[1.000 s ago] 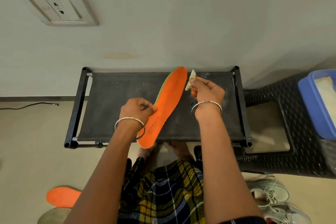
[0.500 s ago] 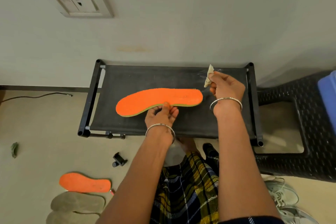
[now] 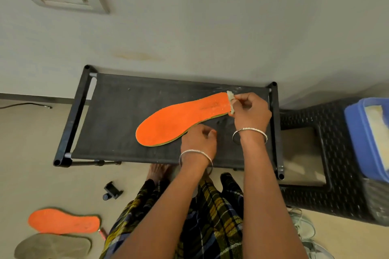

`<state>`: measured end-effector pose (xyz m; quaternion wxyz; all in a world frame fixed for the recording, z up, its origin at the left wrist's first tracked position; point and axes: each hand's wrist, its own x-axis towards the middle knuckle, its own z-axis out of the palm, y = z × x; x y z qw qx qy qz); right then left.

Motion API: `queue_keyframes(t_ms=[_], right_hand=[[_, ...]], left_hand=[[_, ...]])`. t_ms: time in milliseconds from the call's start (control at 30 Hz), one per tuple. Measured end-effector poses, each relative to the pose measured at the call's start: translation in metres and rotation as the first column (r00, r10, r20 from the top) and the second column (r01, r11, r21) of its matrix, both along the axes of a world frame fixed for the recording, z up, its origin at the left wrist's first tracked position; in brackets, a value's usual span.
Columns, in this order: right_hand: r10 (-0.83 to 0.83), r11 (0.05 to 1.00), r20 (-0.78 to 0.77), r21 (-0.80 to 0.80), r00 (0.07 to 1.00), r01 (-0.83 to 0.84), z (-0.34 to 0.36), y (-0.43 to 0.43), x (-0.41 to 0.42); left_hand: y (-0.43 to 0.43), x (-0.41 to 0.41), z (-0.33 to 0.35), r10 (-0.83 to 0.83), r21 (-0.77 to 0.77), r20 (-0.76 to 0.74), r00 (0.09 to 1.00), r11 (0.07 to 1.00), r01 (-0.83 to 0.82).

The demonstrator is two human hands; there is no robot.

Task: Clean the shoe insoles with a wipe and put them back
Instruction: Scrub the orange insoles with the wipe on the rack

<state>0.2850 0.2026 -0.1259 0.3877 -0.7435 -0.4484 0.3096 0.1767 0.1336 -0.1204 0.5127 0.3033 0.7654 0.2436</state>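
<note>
Wipe (image 3: 231, 103) sat pinched in the right hand (image 3: 250, 111) against one end of the orange insole (image 3: 181, 124) on the counter (image 3: 109, 115). Whether the left hand (image 3: 197, 143), curled at its near edge, gripped it was unclear.

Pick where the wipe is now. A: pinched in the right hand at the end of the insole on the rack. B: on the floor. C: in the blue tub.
A: the right hand pinches the wipe at the end of the orange insole on the rack.
</note>
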Motion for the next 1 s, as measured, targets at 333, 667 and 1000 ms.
queue_keyframes(t_ms=[333, 667, 1000], right_hand=[[0.423, 0.897, 0.117, -0.195, 0.899, -0.396, -0.008, -0.009, -0.041], [0.222, 0.940, 0.431, -0.334, 0.875, -0.074, -0.006, 0.005, -0.025], [0.225, 0.954, 0.382, -0.273, 0.896, -0.123, -0.017, 0.004, -0.029]], left_hand=[[-0.031, -0.019, -0.006, -0.593, -0.309, -0.663, 0.458, 0.773, 0.554], [-0.022, -0.027, -0.006, -0.660, -0.383, -0.590, 0.465, 0.735, 0.559], [-0.018, -0.032, -0.007, -0.668, -0.367, -0.581, 0.465, 0.724, 0.584]])
